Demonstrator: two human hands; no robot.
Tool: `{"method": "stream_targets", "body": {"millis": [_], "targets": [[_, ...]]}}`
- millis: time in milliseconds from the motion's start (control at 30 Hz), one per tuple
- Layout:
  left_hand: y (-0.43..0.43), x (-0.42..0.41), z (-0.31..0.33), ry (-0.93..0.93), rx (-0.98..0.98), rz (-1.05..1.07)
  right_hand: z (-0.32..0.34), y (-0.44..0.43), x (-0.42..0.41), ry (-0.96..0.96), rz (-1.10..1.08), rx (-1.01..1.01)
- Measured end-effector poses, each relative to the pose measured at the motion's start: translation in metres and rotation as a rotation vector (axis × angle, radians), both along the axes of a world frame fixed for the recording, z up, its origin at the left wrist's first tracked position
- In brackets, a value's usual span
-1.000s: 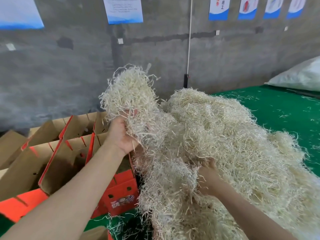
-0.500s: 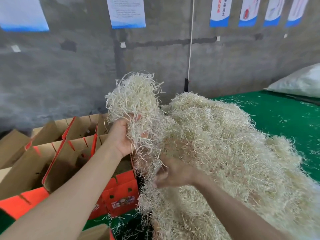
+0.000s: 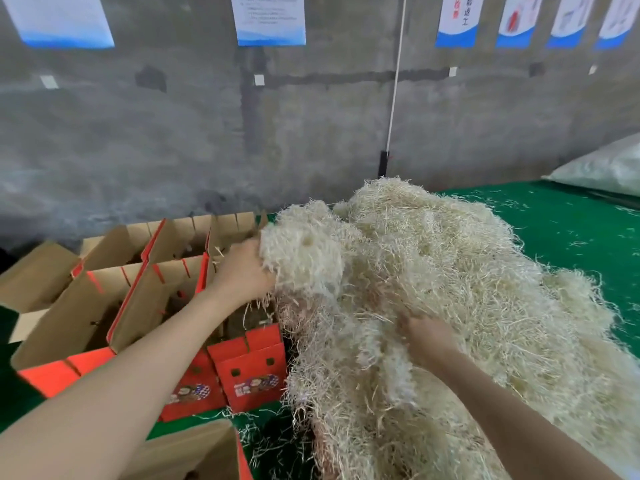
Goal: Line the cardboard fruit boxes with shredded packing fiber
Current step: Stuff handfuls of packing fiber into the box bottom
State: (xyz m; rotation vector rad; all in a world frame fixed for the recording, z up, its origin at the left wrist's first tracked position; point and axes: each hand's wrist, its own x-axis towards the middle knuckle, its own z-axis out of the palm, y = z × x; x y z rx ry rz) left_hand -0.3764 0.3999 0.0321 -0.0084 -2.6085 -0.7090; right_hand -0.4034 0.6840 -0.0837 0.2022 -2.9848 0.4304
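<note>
Far left: open cardboard fruit boxes stand in close rows on the green table, flaps up, brown inside, red outside. One more box corner shows at the bottom edge.

Nearest box: touching the left foot of the fiber pile. A few loose strands lie in its opening; the interior is too dark to tell how much is in there.

Left hand: above that nearest box. Its grip is closed around a clump of shredded fiber, fingers hidden in the strands. The clump is at the pile's left edge and meets it; whether it is fully separated cannot be told.

Centre: the main fiber pile is heaped on the table, pale and tangled.

Right hand: back of the hand up, fingers sunk into the pile's near slope. The state of its grip cannot be told.

Far right: a white sack lies on the table by the grey wall. Stray strands are scattered on the green.
</note>
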Motion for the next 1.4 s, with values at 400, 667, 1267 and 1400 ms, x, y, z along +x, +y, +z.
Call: {"method": "stream_targets", "body": {"millis": [400,667,1267,1400], "targets": [[-0.040,0.060,0.042,-0.094,0.722,-0.124,0.150,-0.050,0.035,0.192,0.329,-0.781],[-0.113,0.163,-0.010,-0.329,0.784,-0.103,0.131,-0.170,0.138,-0.900,0.464,-1.331],[-0.187,0.255,-0.130,-0.841,0.381,-0.375,-0.003,-0.284,0.213,-1.210,0.142,-0.904],[-0.205,0.254,-0.141,-1.084,0.940,-0.308,-0.015,-0.282,0.214,-1.105,0.115,-0.933]]}}
